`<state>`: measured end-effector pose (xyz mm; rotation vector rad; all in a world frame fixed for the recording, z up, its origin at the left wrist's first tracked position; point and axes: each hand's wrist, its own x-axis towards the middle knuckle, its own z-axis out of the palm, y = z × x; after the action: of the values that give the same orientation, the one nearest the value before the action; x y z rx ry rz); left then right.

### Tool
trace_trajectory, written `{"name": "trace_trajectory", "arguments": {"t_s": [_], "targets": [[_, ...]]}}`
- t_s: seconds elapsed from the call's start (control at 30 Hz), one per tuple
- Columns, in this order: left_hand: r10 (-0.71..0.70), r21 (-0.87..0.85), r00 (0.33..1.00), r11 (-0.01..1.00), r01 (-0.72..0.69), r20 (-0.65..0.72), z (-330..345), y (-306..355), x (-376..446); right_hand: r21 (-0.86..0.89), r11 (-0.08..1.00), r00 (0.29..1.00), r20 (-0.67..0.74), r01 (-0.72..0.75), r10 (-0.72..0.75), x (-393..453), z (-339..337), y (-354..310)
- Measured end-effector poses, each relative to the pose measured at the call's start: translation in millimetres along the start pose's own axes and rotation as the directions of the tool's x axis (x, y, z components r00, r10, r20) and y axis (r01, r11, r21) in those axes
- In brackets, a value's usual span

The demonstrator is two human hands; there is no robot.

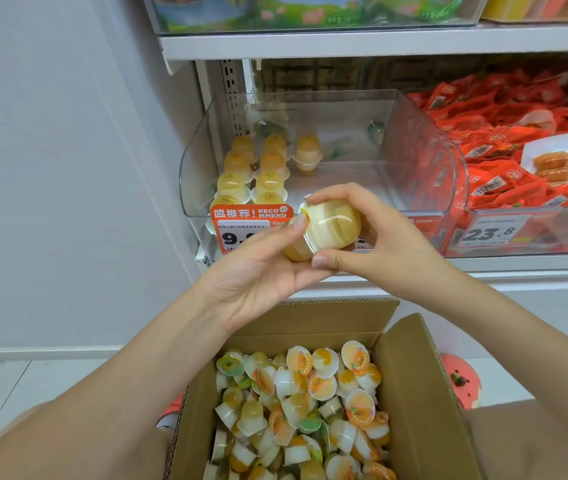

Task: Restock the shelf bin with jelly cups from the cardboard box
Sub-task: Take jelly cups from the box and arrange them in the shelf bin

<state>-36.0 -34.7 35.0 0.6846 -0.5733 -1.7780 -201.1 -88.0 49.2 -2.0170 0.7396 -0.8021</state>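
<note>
Above the box (410,382), in front of the bin (424,161), two cups (327,230) pressed together are held by both hands. Left hand (258,275) fingers are curled under them, thumb on top; right hand (379,244) fingers and thumb are clamped around the far cup. Stacked cups (253,168) are stood at the bin's left side. Loose cups (303,410) are heaped in the box, near. Red packets (511,143) are piled at right.

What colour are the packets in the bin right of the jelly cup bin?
Red-orange, with white label patches; the packets show best in the head view.
</note>
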Motion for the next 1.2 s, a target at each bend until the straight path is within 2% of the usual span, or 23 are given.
{"name": "trace_trajectory", "arguments": {"t_s": [0.1,0.2,0.37,0.47,0.53,0.6,0.67,0.7,0.77,0.8,0.87,0.97,1.07,1.2], "targets": [[0.009,0.011,1.000,1.000,-0.009,0.025,1.4,-3.7,-2.1,-0.009,0.999,0.997,0.065,-0.032,0.033,-2.8,0.0,-0.8],[-0.001,0.033,0.999,0.999,0.002,-0.041,1.8,-6.0,-2.5,-0.031,0.998,0.996,0.076,-0.051,0.053,-3.5,1.4,1.2],[-0.037,0.227,0.983,0.971,0.078,-0.182,1.8,-1.7,-3.5,0.019,0.996,0.996,0.015,-0.092,0.091,-2.2,5.9,0.5],[-0.079,0.379,0.980,0.914,0.145,-0.184,2.6,4.8,-3.9,0.015,0.994,0.994,-0.025,-0.108,0.109,-1.1,6.3,0.3],[-0.055,0.613,0.976,0.771,0.175,-0.211,1.1,10.1,-3.2,0.004,0.995,0.989,-0.112,-0.099,0.098,2.4,1.9,-2.6],[0.107,0.813,0.950,0.551,0.188,-0.292,-4.6,14.5,-0.7,-0.013,0.995,0.961,-0.263,-0.096,0.089,14.3,-8.8,-3.7],[0.312,0.916,0.894,0.344,0.209,-0.321,-16.8,17.6,3.9,-0.082,0.983,0.912,-0.392,-0.164,0.119,35.9,-23.1,-0.5],[0.390,0.950,0.874,0.227,0.214,-0.290,-24.0,19.0,6.4,-0.153,0.963,0.897,-0.421,-0.221,0.138,50.6,-30.0,3.3],[0.482,0.974,0.851,0.028,0.223,-0.209,-34.0,20.7,10.7,-0.299,0.894,0.887,-0.420,-0.333,0.190,84.3,-39.7,16.4],[0.511,0.973,0.840,-0.030,0.231,-0.183,-36.7,21.3,12.0,-0.363,0.854,0.890,-0.400,-0.372,0.217,101.2,-40.9,24.7],[0.553,0.966,0.819,-0.091,0.243,-0.153,-38.2,22.4,13.1,-0.459,0.790,0.903,-0.335,-0.406,0.268,131.4,-38.5,45.0],[0.592,0.955,0.794,-0.133,0.266,-0.139,-37.2,23.8,16.6,-0.507,0.754,0.909,-0.222,-0.417,0.354,161.9,-30.4,75.9],[0.624,0.948,0.770,-0.144,0.284,-0.136,-38.5,27.7,23.0,-0.530,0.755,0.921,-0.168,-0.386,0.353,177.2,-23.0,92.8],[0.624,0.945,0.771,-0.158,0.285,-0.128,-39.6,28.1,25.8,-0.550,0.774,0.944,-0.100,-0.315,0.314,183.2,-16.3,99.9]]}}
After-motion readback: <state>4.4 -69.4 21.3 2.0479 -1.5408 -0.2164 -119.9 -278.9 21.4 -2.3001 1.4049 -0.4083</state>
